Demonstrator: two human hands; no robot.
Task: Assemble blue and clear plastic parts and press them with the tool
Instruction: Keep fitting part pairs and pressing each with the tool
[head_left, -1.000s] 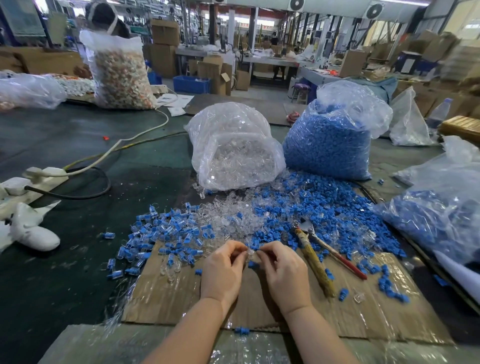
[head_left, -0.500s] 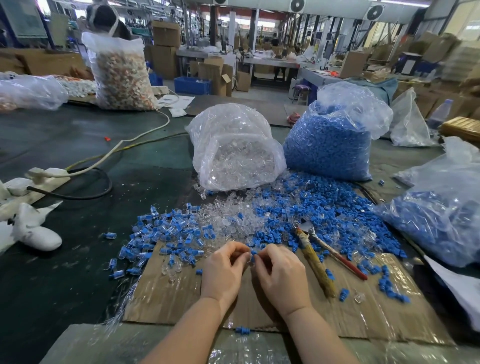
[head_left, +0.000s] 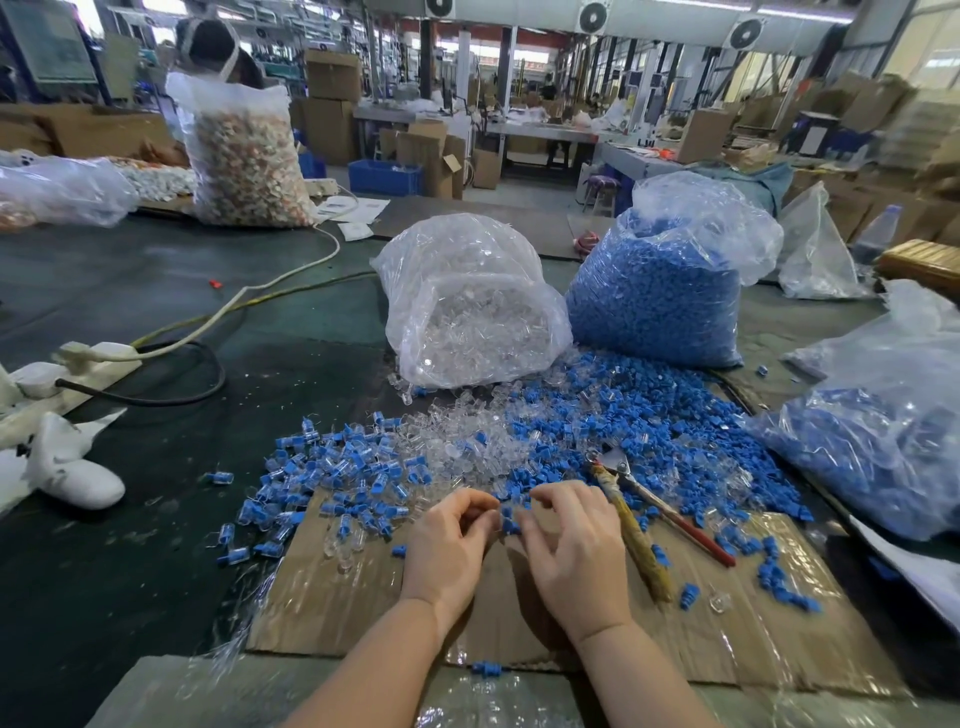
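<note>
Both hands meet over the cardboard sheet (head_left: 332, 587). Left hand (head_left: 448, 545) has its fingers curled, tips pinched at a small piece that may be a clear part, too blurred and hidden to be sure. Right hand (head_left: 574, 556) pinches a blue part (head_left: 508, 521) that shows in the gap between the fingertips of the two hands. Just right of the right hand lies the tool (head_left: 649, 512), its head resting in the loose blue parts (head_left: 649, 415). Clear parts (head_left: 457, 441) lie heaped behind the hands, in front of the clear-part bag (head_left: 467, 312) and the blue-part bag (head_left: 660, 291). Another bag (head_left: 883, 441) is cut off at the right edge.
</note>
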